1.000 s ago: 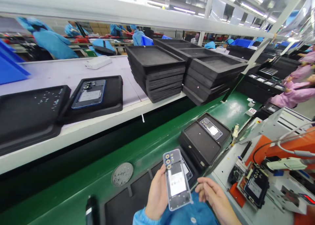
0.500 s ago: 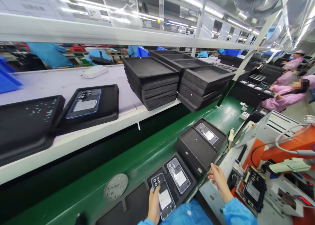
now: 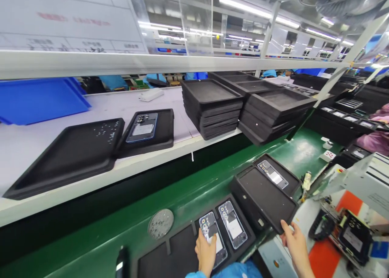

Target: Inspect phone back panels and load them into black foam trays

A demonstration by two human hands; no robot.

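My left hand (image 3: pixel 206 249) is closed around the sides of an open-backed smartphone (image 3: pixel 219 251), low over the black foam tray (image 3: pixel 170 266); I cannot tell whether the phone rests in its slot. Beside it in that tray lies a second smartphone (image 3: pixel 233 225). My right hand (image 3: pixel 294 242) pinches the near corner of a shallow black tray (image 3: pixel 269 197), thumb and fingers at its edge. This shallow tray sits on a stack, partly over a lower tray where another smartphone (image 3: pixel 272 174) lies at the far end.
On the right stands a machine with a phone in a black fixture (image 3: pixel 354 235). A round dish of small parts (image 3: pixel 161 224) and a black pen-like tool (image 3: pixel 121 261) lie on the green bench (image 3: pixel 133 213). Stacked black trays (image 3: pixel 212 103) stand on the white shelf.
The view has swung left. My right hand, earlier free beside the stack, now grips the shallow tray's corner. My left hand still holds the phone, now lined up beside the second one.
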